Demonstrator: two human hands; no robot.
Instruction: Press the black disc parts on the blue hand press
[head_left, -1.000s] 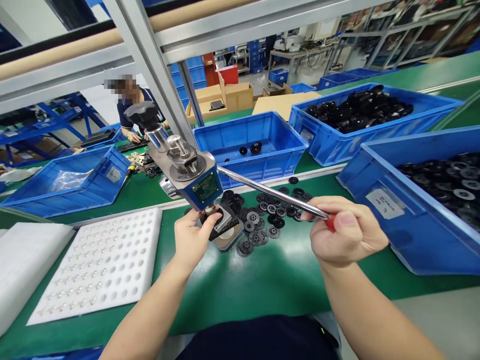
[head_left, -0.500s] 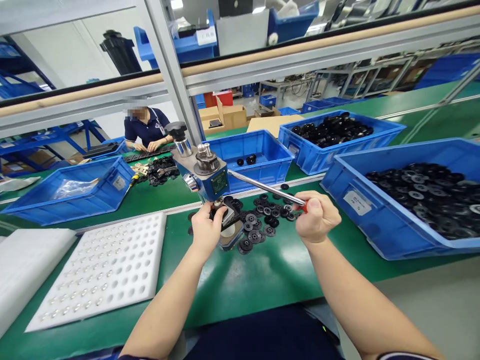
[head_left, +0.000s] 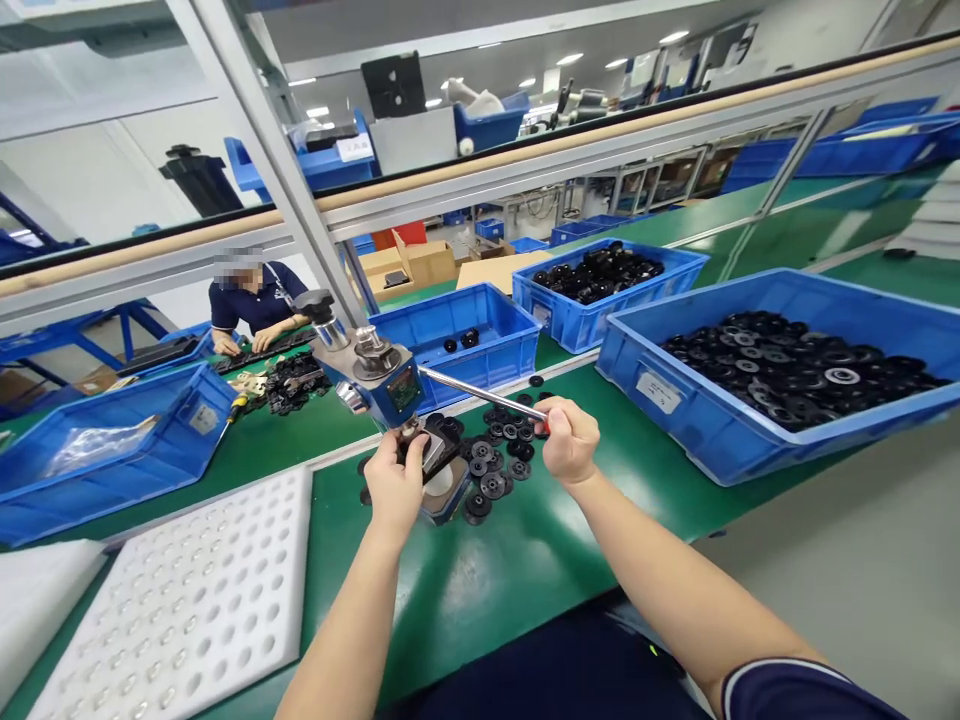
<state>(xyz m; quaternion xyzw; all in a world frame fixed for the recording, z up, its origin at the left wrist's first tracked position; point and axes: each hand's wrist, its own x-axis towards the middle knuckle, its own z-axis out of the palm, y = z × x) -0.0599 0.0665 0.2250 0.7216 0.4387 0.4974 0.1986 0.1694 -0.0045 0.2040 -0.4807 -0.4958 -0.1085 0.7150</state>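
Observation:
A blue hand press (head_left: 394, 388) with a black knob (head_left: 315, 305) on top stands on the green bench. My right hand (head_left: 570, 440) is closed around the red-tipped end of its long metal lever (head_left: 480, 392). Below the press head, my left hand (head_left: 397, 480) pinches a black part with a grey metal block (head_left: 433, 450) on it, close under the ram. The fingers partly hide how that part sits over the press base (head_left: 446, 495). Loose black discs (head_left: 491, 485) with holes lie just right of the base.
A white foam tray (head_left: 289, 600) with small shiny pieces in some holes lies at left. Blue bins (head_left: 660, 430) with black parts line the right and back. Another person (head_left: 255, 300) works across the bench beside black parts (head_left: 296, 383). A metal frame post (head_left: 285, 150) rises behind the press.
My view has turned to the right, so the bench and both hands appear farther left. Both hands keep their grips, and the lever's slant looks nearly the same.

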